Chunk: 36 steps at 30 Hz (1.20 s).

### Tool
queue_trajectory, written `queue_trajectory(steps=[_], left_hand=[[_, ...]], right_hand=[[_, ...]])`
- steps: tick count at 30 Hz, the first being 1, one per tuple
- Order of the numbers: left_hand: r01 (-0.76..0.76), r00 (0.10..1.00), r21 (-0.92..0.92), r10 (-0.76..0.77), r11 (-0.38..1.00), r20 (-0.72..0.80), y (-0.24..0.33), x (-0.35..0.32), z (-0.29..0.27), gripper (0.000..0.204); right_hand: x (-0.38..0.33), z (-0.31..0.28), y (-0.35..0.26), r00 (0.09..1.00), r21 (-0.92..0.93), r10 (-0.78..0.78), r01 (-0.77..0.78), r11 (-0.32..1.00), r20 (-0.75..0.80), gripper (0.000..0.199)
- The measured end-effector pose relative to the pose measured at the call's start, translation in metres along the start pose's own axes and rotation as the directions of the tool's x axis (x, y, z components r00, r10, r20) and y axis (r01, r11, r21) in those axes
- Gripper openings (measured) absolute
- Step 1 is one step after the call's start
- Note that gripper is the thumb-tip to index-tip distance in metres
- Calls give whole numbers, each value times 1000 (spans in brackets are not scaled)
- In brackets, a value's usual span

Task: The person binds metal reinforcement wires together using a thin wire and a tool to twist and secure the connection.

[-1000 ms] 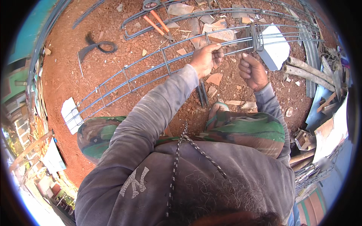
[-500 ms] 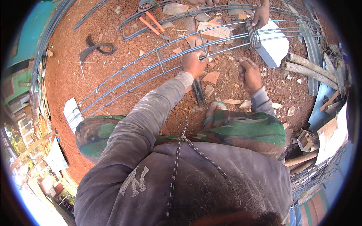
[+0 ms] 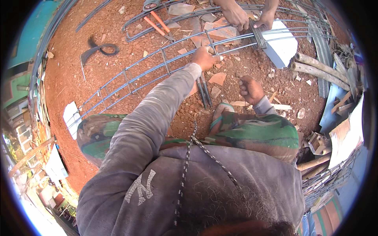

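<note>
A long rebar cage (image 3: 145, 80), thin steel bars with square stirrups, runs across the ground in front of me. My left hand (image 3: 205, 58) is closed on it beside an upright stirrup (image 3: 210, 40). Lower and to the right, my right hand (image 3: 252, 90) is held off the cage with its fingers curled in; whatever is in them, if anything, is too small to make out. A dark-handled tool (image 3: 204, 93) lies on the soil below my left hand. Another person's two hands (image 3: 236, 16) grip a bundle of stirrups (image 3: 257, 36) around the bars at the far right.
White blocks (image 3: 280, 46) (image 3: 71, 119) sit under the cage near both ends. Orange-handled cutters (image 3: 158, 24) and a coil of dark tie wire (image 3: 108, 49) lie beyond it. Broken tiles (image 3: 217, 78) dot the red soil. Bamboo poles (image 3: 321, 72) and scrap sheets are at the right.
My right hand has drawn nearer to me and slightly left. The other person's second hand has come onto the stirrup bundle, which now tilts. My left hand stays on the cage.
</note>
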<state>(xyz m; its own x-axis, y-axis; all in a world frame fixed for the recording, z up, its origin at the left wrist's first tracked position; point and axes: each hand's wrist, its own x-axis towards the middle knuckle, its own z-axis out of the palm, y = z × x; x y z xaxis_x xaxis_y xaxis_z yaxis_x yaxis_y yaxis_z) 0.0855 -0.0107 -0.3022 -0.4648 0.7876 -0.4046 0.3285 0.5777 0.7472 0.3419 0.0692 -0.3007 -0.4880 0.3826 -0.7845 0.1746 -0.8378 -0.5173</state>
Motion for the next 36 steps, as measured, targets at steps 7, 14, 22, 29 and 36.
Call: queue_trajectory(steps=[7,14,22,29,36], left_hand=[[66,994,-141,-78,988,-81,-14,1,4,35],[143,978,-28,-146,989,-149,-8,-2,8,37],[173,949,-71,-186,982,-255,-29,8,14,38],[146,968,-341,-206,929,-146,-10,-3,8,31],[233,958,-396,-278,888,-61,-12,0,-2,30]], right_hand=[[18,8,27,994,145,102,-106,984,39,28],[52,13,49,941,389,134,-255,885,311,10],[75,39,54,929,420,124,-273,866,348,16],[82,41,57,926,398,112,-262,879,360,15],[89,50,53,937,337,132,-244,910,323,13]])
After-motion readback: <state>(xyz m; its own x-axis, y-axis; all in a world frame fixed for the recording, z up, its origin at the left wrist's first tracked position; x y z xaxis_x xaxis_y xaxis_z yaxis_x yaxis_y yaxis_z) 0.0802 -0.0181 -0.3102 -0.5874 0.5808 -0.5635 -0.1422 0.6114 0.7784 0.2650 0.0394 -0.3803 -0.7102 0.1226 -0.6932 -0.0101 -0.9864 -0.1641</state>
